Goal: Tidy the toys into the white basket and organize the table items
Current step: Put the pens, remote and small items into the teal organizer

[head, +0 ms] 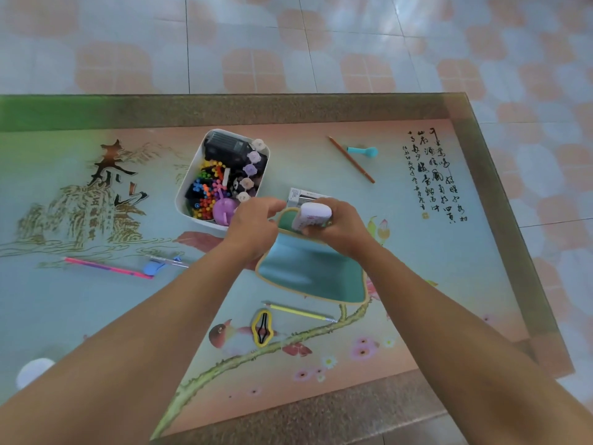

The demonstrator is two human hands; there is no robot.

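Two hands work a teal pouch [309, 274]: left hand [253, 228] pinches its rim, right hand [340, 226] grips a lilac case [311, 216].

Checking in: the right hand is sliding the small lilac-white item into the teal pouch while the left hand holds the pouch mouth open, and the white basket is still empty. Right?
Not quite. The head view shows the white basket already full of toys, not empty. The rest holds: the right hand is pushing the small lilac-white item into the teal pouch, and the left hand holds its mouth open.
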